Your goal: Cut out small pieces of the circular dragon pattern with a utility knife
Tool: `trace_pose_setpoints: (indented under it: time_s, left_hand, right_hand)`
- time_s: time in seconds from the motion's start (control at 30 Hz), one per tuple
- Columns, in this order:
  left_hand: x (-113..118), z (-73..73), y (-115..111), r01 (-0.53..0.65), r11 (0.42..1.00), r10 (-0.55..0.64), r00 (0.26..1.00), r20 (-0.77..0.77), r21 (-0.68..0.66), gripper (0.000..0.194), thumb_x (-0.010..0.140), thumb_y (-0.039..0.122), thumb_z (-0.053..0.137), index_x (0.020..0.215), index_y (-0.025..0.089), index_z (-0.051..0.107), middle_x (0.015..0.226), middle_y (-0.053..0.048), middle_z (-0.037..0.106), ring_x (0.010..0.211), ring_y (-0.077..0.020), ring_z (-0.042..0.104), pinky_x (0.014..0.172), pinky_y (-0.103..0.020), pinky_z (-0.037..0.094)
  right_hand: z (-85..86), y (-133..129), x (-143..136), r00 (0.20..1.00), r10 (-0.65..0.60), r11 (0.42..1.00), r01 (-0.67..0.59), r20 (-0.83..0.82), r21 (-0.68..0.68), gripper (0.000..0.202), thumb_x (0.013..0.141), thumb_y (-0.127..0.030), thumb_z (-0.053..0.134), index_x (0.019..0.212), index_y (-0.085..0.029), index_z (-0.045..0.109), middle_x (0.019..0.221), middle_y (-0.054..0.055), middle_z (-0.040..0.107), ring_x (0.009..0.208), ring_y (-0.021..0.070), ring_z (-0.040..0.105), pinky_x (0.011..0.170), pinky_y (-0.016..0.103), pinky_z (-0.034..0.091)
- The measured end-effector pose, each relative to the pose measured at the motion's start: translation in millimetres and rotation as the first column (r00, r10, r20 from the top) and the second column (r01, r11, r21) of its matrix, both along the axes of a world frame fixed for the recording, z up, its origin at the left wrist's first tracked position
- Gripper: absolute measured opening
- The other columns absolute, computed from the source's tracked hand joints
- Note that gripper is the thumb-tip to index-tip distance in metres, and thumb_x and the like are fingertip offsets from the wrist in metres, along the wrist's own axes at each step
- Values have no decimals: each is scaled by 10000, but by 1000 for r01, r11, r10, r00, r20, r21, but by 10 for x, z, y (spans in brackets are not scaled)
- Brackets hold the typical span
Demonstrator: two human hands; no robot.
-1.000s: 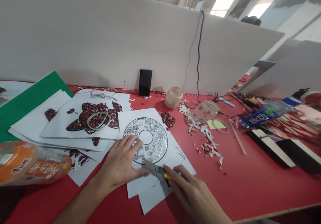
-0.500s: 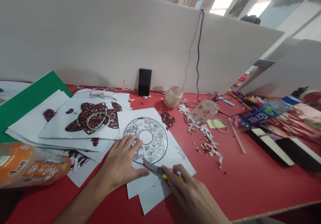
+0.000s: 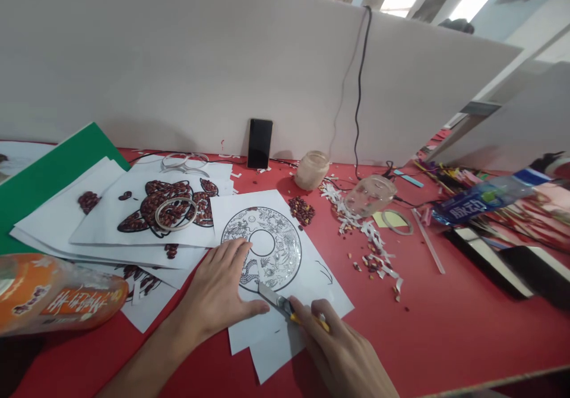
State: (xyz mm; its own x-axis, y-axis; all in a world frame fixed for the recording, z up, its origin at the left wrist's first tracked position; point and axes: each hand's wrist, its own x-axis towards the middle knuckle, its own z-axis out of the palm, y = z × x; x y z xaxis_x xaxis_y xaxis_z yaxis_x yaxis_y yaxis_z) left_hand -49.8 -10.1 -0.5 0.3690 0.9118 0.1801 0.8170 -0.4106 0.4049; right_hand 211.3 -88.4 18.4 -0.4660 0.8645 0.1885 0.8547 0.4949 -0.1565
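A white sheet (image 3: 320,285) printed with a black line drawing of a ring full of figures (image 3: 285,237) lies on the red table. My left hand (image 3: 225,288) rests flat over the drawing's left side, fingers spread and thumb stretched out. In my right hand (image 3: 332,338) is a utility knife (image 3: 291,309) with a yellow body and a grey blade. Its blade tip meets the paper at the ring's lower edge, just right of my left fingers. More white paper (image 3: 278,353) shows beneath the printed sheet.
Bean pictures (image 3: 167,208) on paper and tape rings (image 3: 176,214) lie left, with an orange-labelled bottle (image 3: 66,294) nearer. Behind are a phone (image 3: 260,142), two jars (image 3: 312,170) and loose beans (image 3: 301,211). Paper shreds (image 3: 374,237), a water bottle (image 3: 485,197) and black-and-white boxes (image 3: 490,261) lie right.
The whole view has shifted slightly, so things appear a little farther right. My hands and the knife keep nearly the same place on the sheet.
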Motion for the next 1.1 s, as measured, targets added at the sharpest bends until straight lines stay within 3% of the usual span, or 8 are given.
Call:
trace_pose_setpoints:
  time_s: [0.3, 0.6, 0.83, 0.97, 1.1]
  left_hand:
    - [-1, -60, -2, -3, 1000, 3, 1000, 21, 1, 1001, 692, 753, 706, 1470, 199, 404, 1495, -168, 491, 1366, -418, 445, 1106, -586, 386]
    - [-3, -33, -1, -9, 1000, 10, 1000, 3, -15, 983, 684, 719, 727, 1449, 186, 418, 1492, -175, 496, 1370, -408, 446, 1105, -570, 390]
    - [3, -54, 0, -6, 1000, 5, 999, 33, 23, 964, 682, 712, 721, 1449, 214, 418, 1473, -168, 507, 1356, -414, 462, 1098, -569, 392]
    - [0, -53, 2, -8, 1000, 8, 1000, 25, 6, 976, 668, 712, 733, 1439, 195, 434, 1474, -171, 509, 1355, -414, 462, 1108, -569, 389]
    - [-2, -43, 2, -8, 1000, 8, 1000, 9, -13, 983, 666, 704, 744, 1437, 177, 438, 1483, -177, 504, 1365, -407, 457, 1122, -555, 382]
  right_hand:
    - [6, 15, 30, 999, -24, 1000, 24, -30, -5, 431, 1042, -212, 353, 1367, -249, 632, 947, 97, 682, 537, 131, 656, 427, 207, 503]
    - [68, 74, 23, 1000, -19, 1000, 19, 5, -24, 446, 1091, -297, 278, 1318, -228, 656, 951, 98, 671, 550, 133, 666, 468, 224, 536]
    - [32, 69, -6, 1000, -25, 999, 25, 15, 21, 459, 1079, -261, 272, 1310, -218, 666, 940, 94, 680, 524, 142, 661, 439, 243, 523]
    - [64, 113, 11, 998, -43, 997, 40, -44, -68, 446, 1090, -312, 271, 1339, -239, 634, 960, 85, 717, 580, 159, 705, 484, 245, 535]
    - [148, 208, 31, 970, -178, 959, 133, -167, -252, 348, 1080, -411, 346, 1229, -256, 621, 895, 40, 770, 681, 200, 754, 548, 261, 552]
